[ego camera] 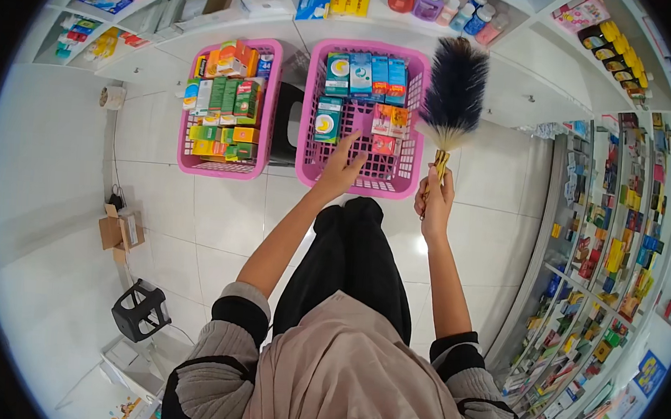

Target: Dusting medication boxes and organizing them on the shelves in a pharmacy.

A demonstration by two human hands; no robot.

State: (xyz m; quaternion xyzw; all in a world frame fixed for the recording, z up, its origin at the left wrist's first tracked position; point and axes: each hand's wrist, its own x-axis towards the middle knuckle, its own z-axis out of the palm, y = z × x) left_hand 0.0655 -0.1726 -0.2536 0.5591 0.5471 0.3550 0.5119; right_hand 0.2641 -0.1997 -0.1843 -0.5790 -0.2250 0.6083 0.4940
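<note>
My right hand grips the handle of a feather duster, its dark bristles pointing away from me. Over the near part of a pink plastic basket hovers my left hand, fingers apart and nothing in them. Inside that basket, teal and blue boxes stand along the far side. Another teal box lies at its left, just beyond my left fingertips. Small red and orange boxes sit at its right. To the left, a second pink basket is filled with green, orange and yellow boxes.
A black stool shows between the baskets. Behind them, a white shelf carries bottles and packets. A glass display case full of small boxes runs along the right. At left are an open carton and another black stool.
</note>
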